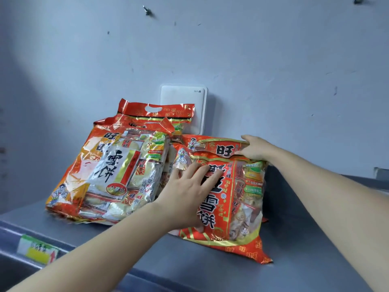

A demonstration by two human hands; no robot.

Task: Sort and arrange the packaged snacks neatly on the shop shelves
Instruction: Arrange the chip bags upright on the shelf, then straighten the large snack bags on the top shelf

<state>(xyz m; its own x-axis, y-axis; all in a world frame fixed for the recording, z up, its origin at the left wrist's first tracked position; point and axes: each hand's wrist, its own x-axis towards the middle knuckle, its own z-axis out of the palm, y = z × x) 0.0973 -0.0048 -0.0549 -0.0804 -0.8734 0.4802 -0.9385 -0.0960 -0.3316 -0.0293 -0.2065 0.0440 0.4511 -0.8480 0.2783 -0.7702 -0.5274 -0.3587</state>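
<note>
The red snack bag (242, 197) stands on the grey shelf (305, 239), right of centre, leaning against a second bag (210, 144) behind it. My left hand (189, 197) lies flat on its face, fingers straight; my right hand (255, 149) pinches its top seam. The foil looks slick: if I let go early it may slump forward toward the near edge. Pressing harder could crush the crackers or nudge the leaning pile (109, 171) on the left.

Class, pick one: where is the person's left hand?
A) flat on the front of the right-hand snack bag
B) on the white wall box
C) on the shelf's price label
A: the left hand lies, fingers straight, on the right-hand snack bag.
</note>
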